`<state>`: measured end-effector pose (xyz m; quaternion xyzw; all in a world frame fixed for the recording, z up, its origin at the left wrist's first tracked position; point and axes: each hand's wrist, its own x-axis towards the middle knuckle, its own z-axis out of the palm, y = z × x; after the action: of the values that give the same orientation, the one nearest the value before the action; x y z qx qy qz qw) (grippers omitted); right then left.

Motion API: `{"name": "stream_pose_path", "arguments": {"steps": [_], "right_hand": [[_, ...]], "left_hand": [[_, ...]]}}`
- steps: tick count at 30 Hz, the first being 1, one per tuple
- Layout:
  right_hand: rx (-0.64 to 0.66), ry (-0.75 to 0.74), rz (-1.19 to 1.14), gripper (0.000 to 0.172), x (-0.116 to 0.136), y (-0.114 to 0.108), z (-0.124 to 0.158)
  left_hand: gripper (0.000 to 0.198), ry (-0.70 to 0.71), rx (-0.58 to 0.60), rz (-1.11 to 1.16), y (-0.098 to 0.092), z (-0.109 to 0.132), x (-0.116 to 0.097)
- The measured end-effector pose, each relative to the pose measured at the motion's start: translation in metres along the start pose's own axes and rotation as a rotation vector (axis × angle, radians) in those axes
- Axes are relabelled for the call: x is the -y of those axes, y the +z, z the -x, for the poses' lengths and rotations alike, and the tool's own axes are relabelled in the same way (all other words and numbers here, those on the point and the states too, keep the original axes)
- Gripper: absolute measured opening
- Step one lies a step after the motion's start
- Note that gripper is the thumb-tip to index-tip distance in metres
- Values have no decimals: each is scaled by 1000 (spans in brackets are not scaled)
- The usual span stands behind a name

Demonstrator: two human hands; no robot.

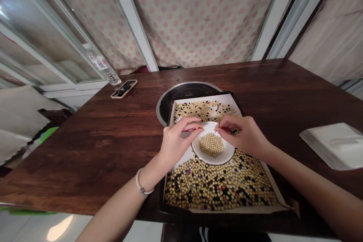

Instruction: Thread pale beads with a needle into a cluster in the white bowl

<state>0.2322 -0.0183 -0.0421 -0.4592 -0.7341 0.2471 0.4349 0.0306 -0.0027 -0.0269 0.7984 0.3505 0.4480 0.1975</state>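
A white bowl holds a patch of pale yellow beads. It rests in a shallow black-edged box whose floor is spread with loose yellow and black beads and a few coloured ones. At the bowl's left rim, the thumb and fingers of my left hand pinch what looks like a small yellow bead. Over the right rim, my right hand is closed on a thin, dark needle that slants down toward the beads in the bowl.
The box lies on a dark wooden table, partly over a round black inset plate with a metal rim. A phone and a clear plastic bottle are at the back left. On the right is a white packet.
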Motion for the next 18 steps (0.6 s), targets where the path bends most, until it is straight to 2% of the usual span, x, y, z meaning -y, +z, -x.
{"name": "stream_pose_path", "arguments": {"steps": [18], "right_hand": [[-3,-15,10,6,0,1,0]], "left_hand": [[24,13,4,-2,0,0,0]]}}
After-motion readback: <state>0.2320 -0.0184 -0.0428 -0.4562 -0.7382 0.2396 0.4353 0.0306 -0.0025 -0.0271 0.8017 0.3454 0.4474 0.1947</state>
